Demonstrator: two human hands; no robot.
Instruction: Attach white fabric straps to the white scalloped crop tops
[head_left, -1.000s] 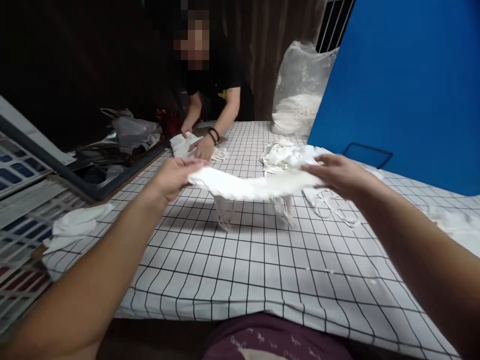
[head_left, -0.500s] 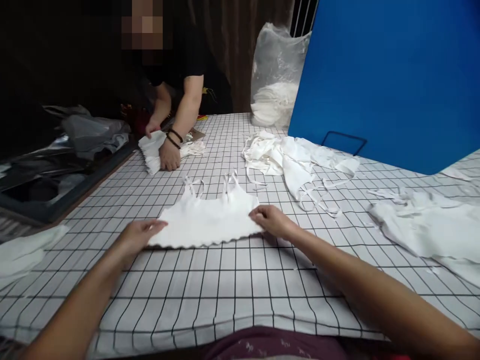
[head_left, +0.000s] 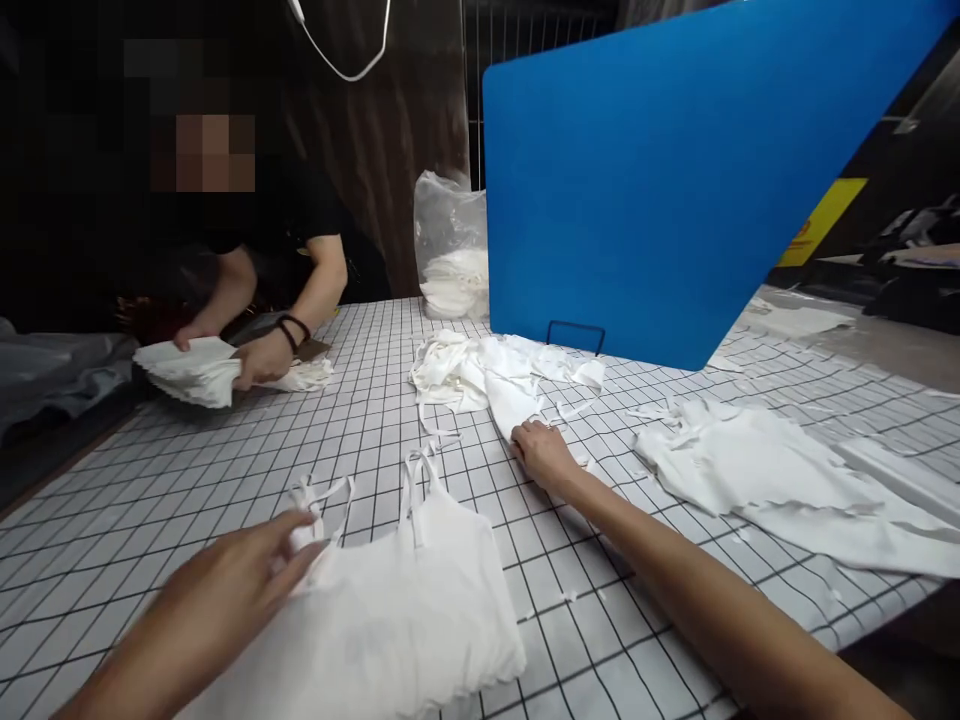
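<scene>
A white camisole top [head_left: 420, 610] with thin straps lies in front of me, its lower part cut off by the frame edge. My left hand [head_left: 247, 560] is at its left strap, thumb and fingers closing round the cloth there. Further forward, my right hand [head_left: 547, 455] reaches to a loose heap of white garments [head_left: 457, 370]. Its fingers are curled on the edge of a white garment [head_left: 510, 390] in that heap; the fingertips are partly hidden.
A gridded cloth [head_left: 375, 430] covers the table. More white garments [head_left: 750, 460] lie at right. Behind stand a blue board [head_left: 637, 190] and a clear plastic bag [head_left: 450, 220]. Across the table, a co-worker's hands [head_left: 262, 358] hold a white stack [head_left: 191, 370].
My right hand has left the camisole top and reached forward to the heap. My left hand has shifted to a strap, and the top lies closer. The co-worker has lifted the stack.
</scene>
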